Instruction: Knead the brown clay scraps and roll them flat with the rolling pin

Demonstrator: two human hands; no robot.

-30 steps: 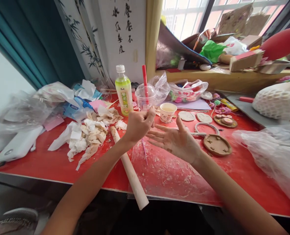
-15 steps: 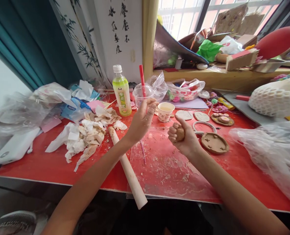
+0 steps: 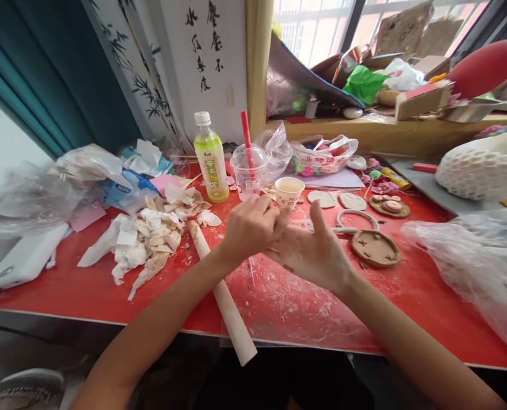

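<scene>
My left hand (image 3: pixel 249 226) is closed, its curled fingers over the fingertips of my right hand. Whatever it holds, if anything, is hidden. My right hand (image 3: pixel 315 250) lies open, palm showing, thumb raised and fingers stretched toward the left hand. No brown clay lump shows in either hand. Both hands are above a clear plastic sheet (image 3: pixel 305 319) strewn with clay crumbs. Just behind them stands a paper cup (image 3: pixel 286 198) with liquid. Under my left forearm lies a pale rolling rod (image 3: pixel 232 319), its near end past the table edge. Right of my hands rests a rimmed brown clay disc (image 3: pixel 375 249).
Crumpled tissues (image 3: pixel 151 239) and a white device (image 3: pixel 27 256) lie left on the red table (image 3: pixel 185 302). A drink bottle (image 3: pixel 211 159) and a plastic cup (image 3: pixel 250 165) with a red straw stand behind. Flat clay pieces (image 3: pixel 322 199) and a plastic bag (image 3: pixel 471 262) are rightward.
My hands have come together. The right hand has opened from its grip on a brown clay lump, which is now out of sight. The left hand has moved down and closed.
</scene>
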